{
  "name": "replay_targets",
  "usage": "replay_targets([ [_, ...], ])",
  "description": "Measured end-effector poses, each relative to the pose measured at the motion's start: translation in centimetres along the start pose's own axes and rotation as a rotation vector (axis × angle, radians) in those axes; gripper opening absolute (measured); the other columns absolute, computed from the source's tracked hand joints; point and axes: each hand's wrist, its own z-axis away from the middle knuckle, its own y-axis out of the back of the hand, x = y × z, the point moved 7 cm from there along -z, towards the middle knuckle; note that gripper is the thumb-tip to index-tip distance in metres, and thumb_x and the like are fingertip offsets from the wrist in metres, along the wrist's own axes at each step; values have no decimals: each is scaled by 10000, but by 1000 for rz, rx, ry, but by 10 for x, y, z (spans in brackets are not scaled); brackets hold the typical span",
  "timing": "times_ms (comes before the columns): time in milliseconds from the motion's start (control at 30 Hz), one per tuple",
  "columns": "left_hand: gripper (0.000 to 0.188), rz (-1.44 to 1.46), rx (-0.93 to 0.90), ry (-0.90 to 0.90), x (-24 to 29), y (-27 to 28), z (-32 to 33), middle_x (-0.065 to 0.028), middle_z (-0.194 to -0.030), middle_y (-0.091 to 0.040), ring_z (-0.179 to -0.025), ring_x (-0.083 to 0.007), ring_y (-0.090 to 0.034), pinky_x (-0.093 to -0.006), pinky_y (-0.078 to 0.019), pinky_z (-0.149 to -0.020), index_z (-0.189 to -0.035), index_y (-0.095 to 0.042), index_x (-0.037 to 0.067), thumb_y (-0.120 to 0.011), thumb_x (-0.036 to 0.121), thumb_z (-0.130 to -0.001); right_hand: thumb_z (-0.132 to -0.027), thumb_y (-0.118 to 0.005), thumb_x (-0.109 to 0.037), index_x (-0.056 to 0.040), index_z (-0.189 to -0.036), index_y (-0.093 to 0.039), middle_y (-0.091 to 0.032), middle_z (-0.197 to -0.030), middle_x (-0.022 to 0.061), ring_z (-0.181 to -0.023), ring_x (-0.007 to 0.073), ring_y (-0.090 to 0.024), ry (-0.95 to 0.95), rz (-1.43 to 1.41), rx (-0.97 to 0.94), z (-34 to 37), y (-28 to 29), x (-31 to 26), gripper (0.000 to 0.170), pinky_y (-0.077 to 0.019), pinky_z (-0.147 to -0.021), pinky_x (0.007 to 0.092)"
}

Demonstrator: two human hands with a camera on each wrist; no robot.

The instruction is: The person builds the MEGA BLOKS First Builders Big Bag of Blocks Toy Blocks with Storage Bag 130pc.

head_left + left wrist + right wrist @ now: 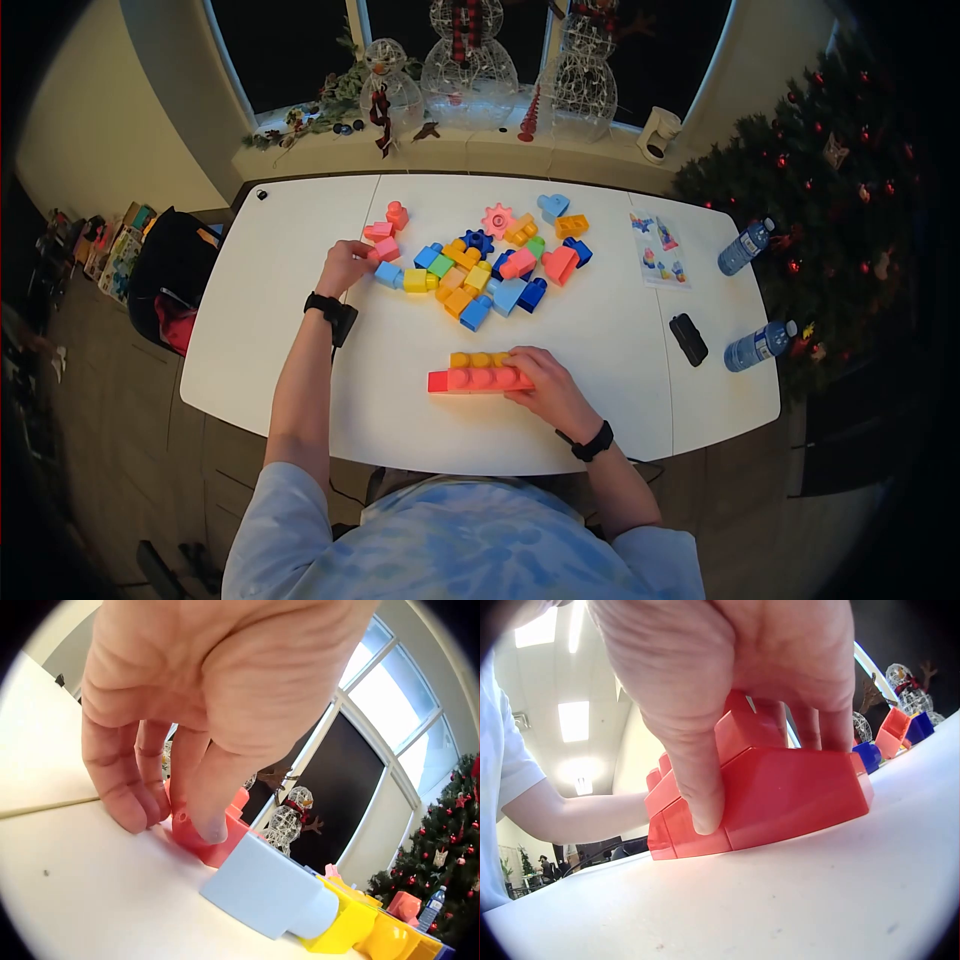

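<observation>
At the left edge of the block pile, my left hand [347,266] pinches a red toy building block [193,841] between thumb and fingers, down at the table top. A light blue block [262,885] lies right beside it, followed by a yellow block [343,924]. Nearer my body, my right hand [545,385] grips the right end of a built row of red blocks [482,379], thumb along the near side. The row stands on the table, and yellow blocks [477,359] show along its far side. The fingers' far side is partly hidden behind the red blocks.
Loose blue, yellow, green and red blocks cover the table's middle, with a pink gear [497,221] and a dark blue gear [479,241] among them. To the right are a picture sheet [660,250], a black case [688,340] and two water bottles [746,247].
</observation>
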Motion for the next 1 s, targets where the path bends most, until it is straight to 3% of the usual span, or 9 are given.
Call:
replay_targets([
  [133,333,20,111,-121,27,19,21,-157,-1005,-758,-918,-199,-723,-336,-577,-839,-1119,-722,-58,-783,85,-824,-772,-804,-77,-36,-1184,-612,-599,-1269,110,-1209,316,-570,5,3,11,1,0,0,456,-510,-1010,414],
  [200,298,306,118,-248,47,28,37,-148,-1028,-757,-931,-199,-722,-325,-583,-859,-1152,-709,-45,-749,38,-868,-774,-803,-79,-36,-1185,-611,-599,-1269,111,-1210,317,-569,-2,2,5,1,-1,1,456,-509,-1011,414],
  [233,298,308,114,-245,60,31,50,-148,-1028,-757,-931,-199,-722,-325,-583,-859,-1152,-709,-45,-749,38,-868,-773,-805,-81,-37,-1186,-612,-599,-1269,109,-1208,317,-570,1,7,8,1,-1,1,458,-510,-1010,414],
  [400,279,168,-252,-461,131,-6,139,-95,-1108,-694,-1006,-194,-699,-325,-590,-937,-1182,-698,-4,-737,15,-906,-772,-808,-85,-42,-1186,-613,-602,-1273,107,-1209,317,-573,-5,19,-1,1,-2,1,459,-513,-1008,414],
  [500,312,22,-308,-568,136,-34,163,-100,-1000,-694,-908,-233,-696,-330,-584,-838,-1152,-726,36,-800,130,-864,-769,-811,-84,-46,-1189,-615,-603,-1277,105,-1214,315,-575,-4,9,-1,1,-2,2,464,-514,-1008,414],
  [700,319,-15,-343,-538,135,-58,176,-84,-908,-676,-836,-241,-670,-337,-555,-776,-1108,-757,73,-838,172,-815,-766,-815,-82,-46,-1196,-619,-604,-1280,107,-1216,313,-577,-17,3,-9,0,-1,1,473,-513,-1012,414],
  [833,311,92,-357,-558,132,-69,180,-86,-945,-706,-881,-228,-686,-334,-572,-823,-1114,-754,64,-832,159,-828,-766,-814,-82,-46,-1198,-617,-603,-1276,107,-1214,313,-577,-15,4,-7,0,-1,1,476,-512,-1011,413],
  [933,290,211,-414,-390,122,-76,178,-95,-1060,-728,-969,-222,-703,-345,-580,-911,-1122,-749,47,-813,132,-852,-763,-814,-81,-45,-1196,-616,-602,-1273,106,-1212,313,-576,-12,7,-4,0,0,1,477,-512,-1010,412],
  [1000,424,199,-478,-298,113,-83,180,-108,-1207,-705,-1078,-239,-697,-374,-564,-996,-1212,-704,34,-842,156,-830,-761,-815,-80,-44,-1193,-616,-602,-1271,106,-1211,313,-576,-8,12,-4,0,0,0,477,-512,-1009,412],
])
